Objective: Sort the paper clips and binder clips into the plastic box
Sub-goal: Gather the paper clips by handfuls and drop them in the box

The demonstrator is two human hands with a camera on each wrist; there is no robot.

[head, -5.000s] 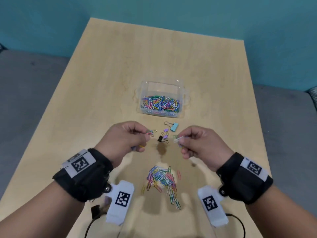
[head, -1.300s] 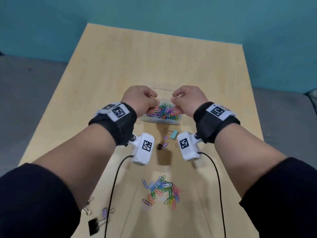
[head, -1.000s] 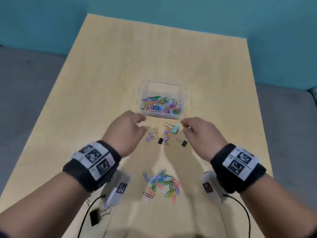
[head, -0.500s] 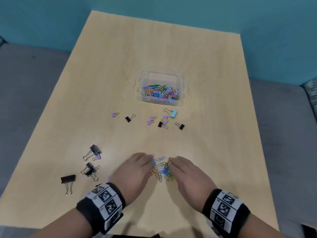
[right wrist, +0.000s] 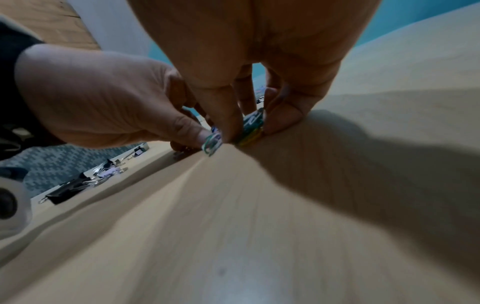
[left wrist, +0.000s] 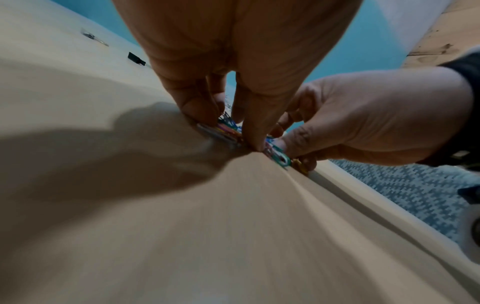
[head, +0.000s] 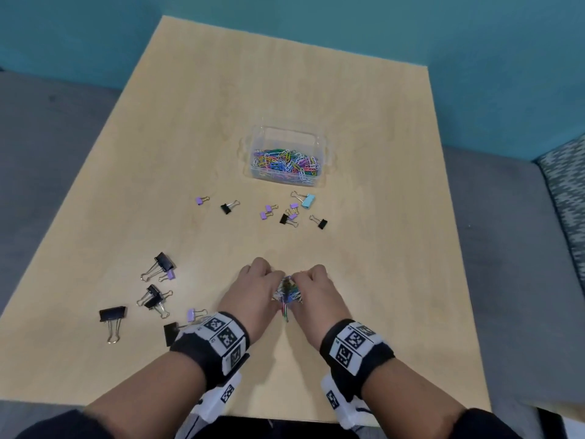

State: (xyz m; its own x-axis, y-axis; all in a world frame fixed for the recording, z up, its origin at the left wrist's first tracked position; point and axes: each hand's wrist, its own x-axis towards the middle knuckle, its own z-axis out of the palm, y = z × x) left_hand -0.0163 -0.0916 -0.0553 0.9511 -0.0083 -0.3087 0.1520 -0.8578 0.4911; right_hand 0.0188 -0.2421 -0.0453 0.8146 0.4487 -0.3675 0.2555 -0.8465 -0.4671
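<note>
A clear plastic box (head: 286, 137) stands mid-table, its near half filled with coloured paper clips (head: 285, 161). Close to the table's front edge lies a small pile of coloured paper clips (head: 287, 293). My left hand (head: 257, 291) and right hand (head: 311, 291) press in on it from either side with curled fingers. In the left wrist view my left fingers (left wrist: 197, 107) pinch the clips (left wrist: 226, 129) against the table. In the right wrist view my right fingers (right wrist: 283, 115) pinch clips (right wrist: 252, 125) too. Small binder clips (head: 286, 212) lie just in front of the box.
Larger black binder clips (head: 156, 291) and a few purple ones lie scattered at the front left of the wooden table (head: 380, 153). Another black binder clip (head: 112, 318) lies nearer the left edge. Grey floor and a patterned cushion (head: 566, 191) are off to the right.
Both hands came back from the box to the pile near the front edge. In the last half second they closed in and bunched the loose paper clips between them.
</note>
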